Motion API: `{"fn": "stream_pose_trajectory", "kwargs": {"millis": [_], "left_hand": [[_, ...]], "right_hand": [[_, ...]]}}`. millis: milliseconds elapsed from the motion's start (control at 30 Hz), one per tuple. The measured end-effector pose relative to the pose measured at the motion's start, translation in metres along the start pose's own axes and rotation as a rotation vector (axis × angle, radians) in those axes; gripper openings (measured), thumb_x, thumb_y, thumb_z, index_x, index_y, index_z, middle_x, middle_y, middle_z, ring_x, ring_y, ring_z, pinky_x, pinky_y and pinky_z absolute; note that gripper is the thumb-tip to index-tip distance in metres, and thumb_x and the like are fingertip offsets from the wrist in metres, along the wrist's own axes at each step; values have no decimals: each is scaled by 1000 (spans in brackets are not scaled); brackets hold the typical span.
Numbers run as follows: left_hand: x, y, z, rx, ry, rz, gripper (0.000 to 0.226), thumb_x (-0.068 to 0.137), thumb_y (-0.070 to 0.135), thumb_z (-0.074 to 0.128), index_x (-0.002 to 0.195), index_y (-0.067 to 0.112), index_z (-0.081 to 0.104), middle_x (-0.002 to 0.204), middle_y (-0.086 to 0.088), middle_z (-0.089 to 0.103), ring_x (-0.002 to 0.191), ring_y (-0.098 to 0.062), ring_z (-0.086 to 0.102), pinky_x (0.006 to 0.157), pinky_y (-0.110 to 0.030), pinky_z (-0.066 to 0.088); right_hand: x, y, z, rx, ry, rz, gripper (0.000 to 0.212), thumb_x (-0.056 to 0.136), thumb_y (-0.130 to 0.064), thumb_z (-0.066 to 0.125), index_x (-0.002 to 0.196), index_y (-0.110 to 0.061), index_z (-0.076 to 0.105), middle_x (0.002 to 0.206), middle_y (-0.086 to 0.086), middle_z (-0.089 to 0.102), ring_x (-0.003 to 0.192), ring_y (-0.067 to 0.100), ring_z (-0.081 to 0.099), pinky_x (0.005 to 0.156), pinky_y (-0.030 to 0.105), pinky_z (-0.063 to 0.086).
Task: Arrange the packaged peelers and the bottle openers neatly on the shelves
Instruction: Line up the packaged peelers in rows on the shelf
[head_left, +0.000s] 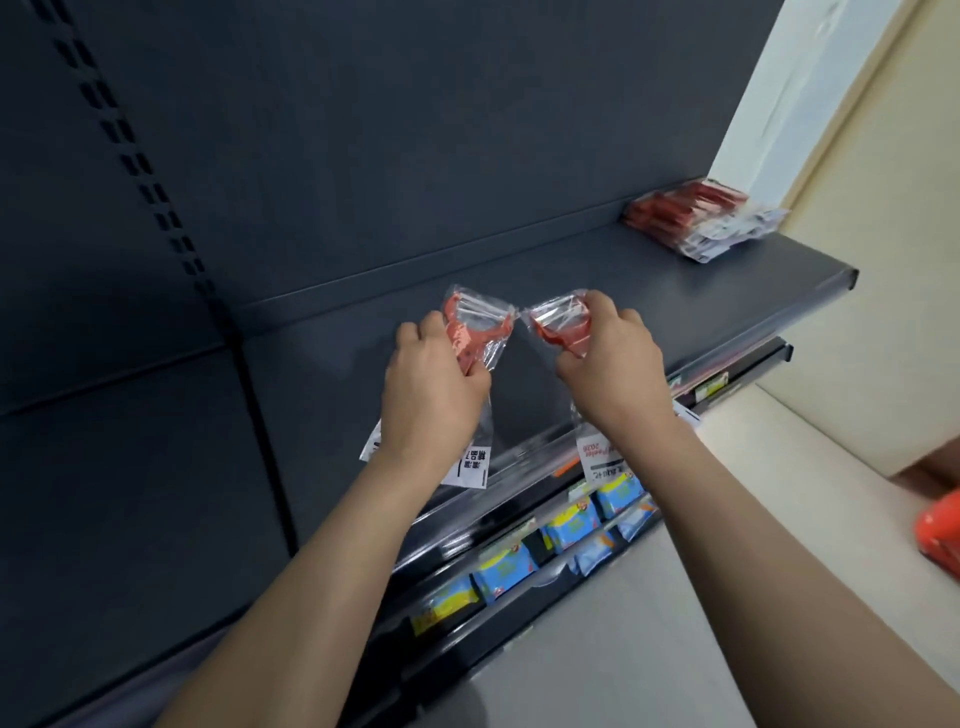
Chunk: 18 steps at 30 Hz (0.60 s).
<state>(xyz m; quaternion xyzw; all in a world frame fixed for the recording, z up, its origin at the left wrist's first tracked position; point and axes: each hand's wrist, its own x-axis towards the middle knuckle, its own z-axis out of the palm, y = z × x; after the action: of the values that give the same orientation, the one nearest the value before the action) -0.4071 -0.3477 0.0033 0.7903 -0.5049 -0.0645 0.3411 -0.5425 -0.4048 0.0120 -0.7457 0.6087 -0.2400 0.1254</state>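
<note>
Left hand (431, 384) is gripping the left peeler pack (475, 325), with fingers curled round the red handle through the clear bag. Right hand (613, 364) is doing the same on the right peeler pack (558, 325), thumb and fingers pinching it at the handle. Both packs are sitting over the middle of the shelf (571, 260), between its back edge and front edge, blade ends pointing toward the back panel (363, 130). The bag corners are meeting between the hands, but I can't tell if they're actually touching. I also can't tell whether either pack is resting on the shelf or hovering just above it. The white label cards (470, 465) are hanging down past the wrists, over the shelf's front edge.

A pile of red packaged items (696, 215) is lying at the shelf's far right end against the back edge, well apart from the hands. It's too blurred to say whether they are peelers or openers.

Blue snack packets (501, 569) are lining the lower shelves under the front edge. An orange object (940, 530) is showing at the right side, cut off by the frame.
</note>
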Motion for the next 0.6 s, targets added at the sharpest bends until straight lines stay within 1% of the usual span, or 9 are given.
{"fn": "stream_pose_trajectory", "kwargs": {"millis": [67, 200, 333, 433, 600], "left_hand": [[7, 18, 16, -1, -6, 13, 34, 84, 22, 58, 114, 7, 51, 107, -12, 51, 95, -33, 55, 81, -37, 43], [29, 44, 45, -13, -16, 44, 34, 84, 20, 59, 114, 6, 52, 106, -12, 51, 92, -31, 55, 81, -35, 43], [58, 73, 78, -30, -44, 76, 35, 84, 21, 58, 114, 5, 51, 107, -13, 51, 95, -31, 54, 79, -34, 40], [80, 97, 100, -49, -75, 105, 32, 85, 22, 57, 111, 5, 51, 108, -13, 51, 95, -33, 54, 77, -34, 38], [110, 132, 129, -51, -95, 145, 30, 85, 23, 58, 109, 7, 50, 107, -12, 50, 94, -33, 54, 71, -29, 32]], "right_hand": [[13, 20, -6, 6, -1, 6, 53, 86, -13, 56, 137, -15, 39, 116, 16, 50, 99, 37, 54, 75, 32, 35], [41, 49, -12, 7, -8, 31, 53, 86, -14, 56, 137, -15, 38, 116, 16, 50, 100, 36, 54, 80, 35, 42], [74, 77, -19, -33, 10, 72, 54, 86, -15, 58, 136, -15, 38, 119, 15, 49, 103, 35, 54, 83, 36, 43], [99, 96, -27, -70, 33, 91, 55, 86, -14, 57, 137, -15, 36, 118, 15, 49, 99, 36, 54, 80, 35, 42], [138, 125, -41, -87, 65, 124, 54, 85, -10, 55, 136, -14, 36, 116, 15, 49, 95, 35, 55, 72, 32, 38]]}}
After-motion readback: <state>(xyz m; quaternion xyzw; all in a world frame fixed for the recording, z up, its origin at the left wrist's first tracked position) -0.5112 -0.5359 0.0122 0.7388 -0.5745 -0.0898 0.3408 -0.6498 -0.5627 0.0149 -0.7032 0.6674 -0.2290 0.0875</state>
